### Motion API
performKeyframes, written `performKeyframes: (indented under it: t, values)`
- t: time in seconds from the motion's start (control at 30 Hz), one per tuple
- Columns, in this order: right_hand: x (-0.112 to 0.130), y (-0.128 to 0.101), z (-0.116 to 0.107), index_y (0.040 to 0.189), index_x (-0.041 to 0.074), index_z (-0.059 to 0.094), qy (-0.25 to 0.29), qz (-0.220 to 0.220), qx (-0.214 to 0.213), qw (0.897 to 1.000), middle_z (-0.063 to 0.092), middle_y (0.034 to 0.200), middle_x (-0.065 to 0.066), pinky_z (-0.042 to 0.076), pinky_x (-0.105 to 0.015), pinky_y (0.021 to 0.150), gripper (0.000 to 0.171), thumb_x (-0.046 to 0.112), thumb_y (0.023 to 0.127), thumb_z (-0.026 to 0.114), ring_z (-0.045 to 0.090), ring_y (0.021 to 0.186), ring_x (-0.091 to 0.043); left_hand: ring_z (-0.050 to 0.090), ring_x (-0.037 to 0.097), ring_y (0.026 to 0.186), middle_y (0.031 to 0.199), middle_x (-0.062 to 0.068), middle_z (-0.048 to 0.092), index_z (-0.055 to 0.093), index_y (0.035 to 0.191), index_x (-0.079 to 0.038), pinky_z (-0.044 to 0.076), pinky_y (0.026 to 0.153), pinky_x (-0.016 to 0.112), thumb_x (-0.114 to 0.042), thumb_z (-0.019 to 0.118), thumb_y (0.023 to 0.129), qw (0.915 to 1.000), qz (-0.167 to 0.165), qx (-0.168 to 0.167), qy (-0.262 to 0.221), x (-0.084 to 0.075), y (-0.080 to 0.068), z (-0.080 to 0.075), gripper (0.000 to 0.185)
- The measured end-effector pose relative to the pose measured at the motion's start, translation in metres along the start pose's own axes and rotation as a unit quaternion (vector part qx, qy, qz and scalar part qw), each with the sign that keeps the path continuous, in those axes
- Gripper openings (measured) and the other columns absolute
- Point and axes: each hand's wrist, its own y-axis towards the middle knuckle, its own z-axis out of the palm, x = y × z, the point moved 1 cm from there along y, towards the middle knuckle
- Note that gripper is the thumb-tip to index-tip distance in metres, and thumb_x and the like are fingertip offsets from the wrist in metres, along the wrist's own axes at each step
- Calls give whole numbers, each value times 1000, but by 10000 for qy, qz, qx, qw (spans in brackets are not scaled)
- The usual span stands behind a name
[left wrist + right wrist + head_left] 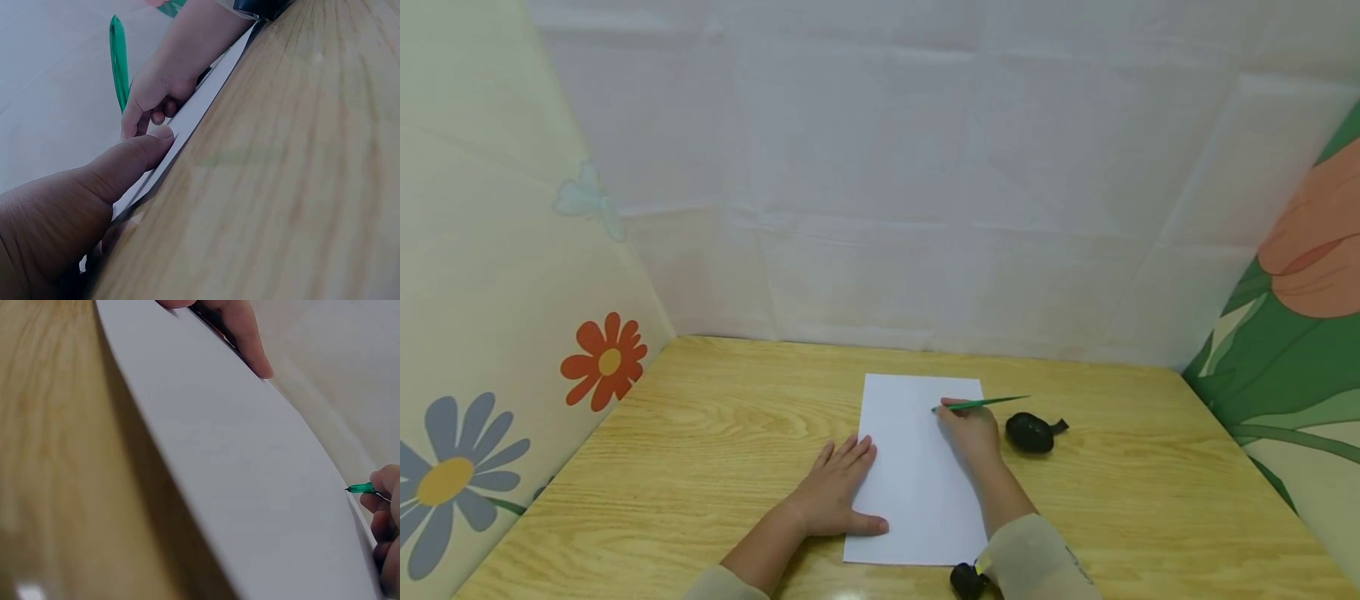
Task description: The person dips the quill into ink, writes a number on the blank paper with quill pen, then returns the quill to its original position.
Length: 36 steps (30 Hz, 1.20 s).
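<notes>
A white sheet of paper lies flat at the lower middle of the frame on the wooden table, and the right hand rests on its upper right part, fingers curled round a green pen whose tip meets the sheet. The left hand lies flat with straight fingers on the paper's left edge. Just right of the paper sits a black rounded object.
</notes>
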Motion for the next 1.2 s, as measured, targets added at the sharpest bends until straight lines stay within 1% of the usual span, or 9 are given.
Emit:
performKeyframes:
  t: [0.2, 0.37, 0.6, 0.83, 1.2]
  values:
    - [0, -1, 0, 103, 13, 77, 51, 78, 118, 9999, 73, 110, -9, 51, -43, 97, 22, 28, 88, 69, 65, 110, -29, 13, 36, 152, 162, 15, 23, 28, 152, 1, 6, 120, 60, -67, 67, 77, 10000, 3, -22, 25, 0, 0, 1, 109]
    - [1, -2, 0, 103, 14, 77, -61, 14, 99, 9999, 73, 109, -9, 51, -43, 96, 21, 28, 89, 70, 66, 109, -28, 14, 36, 152, 162, 16, 24, 29, 152, 2, 7, 120, 61, -66, 68, 77, 9999, 45, -52, 75, -1, 0, 0, 108]
    - [1, -3, 1, 102, 16, 77, 28, 89, 152, 9998, 74, 108, -8, 51, -43, 97, 20, 28, 88, 71, 66, 109, -28, 15, 37, 152, 162, 18, 24, 29, 152, 3, 7, 120, 62, -65, 68, 77, 9999, 64, -61, 56, -3, -1, -1, 108]
    - [0, -3, 2, 101, 16, 78, 16, 23, 183, 9998, 74, 109, -8, 49, -45, 98, 19, 28, 88, 70, 65, 110, -29, 15, 37, 152, 162, 17, 24, 29, 152, 3, 7, 120, 61, -66, 68, 77, 10000, 38, -50, 70, -3, -2, -1, 108]
    - [1, -4, 1, 101, 16, 78, 43, 116, 276, 9995, 74, 110, -7, 50, -42, 96, 20, 28, 87, 71, 64, 110, -28, 14, 36, 152, 162, 16, 24, 28, 152, 2, 6, 120, 61, -66, 68, 77, 10000, 8, -21, 0, -2, -1, -1, 108]
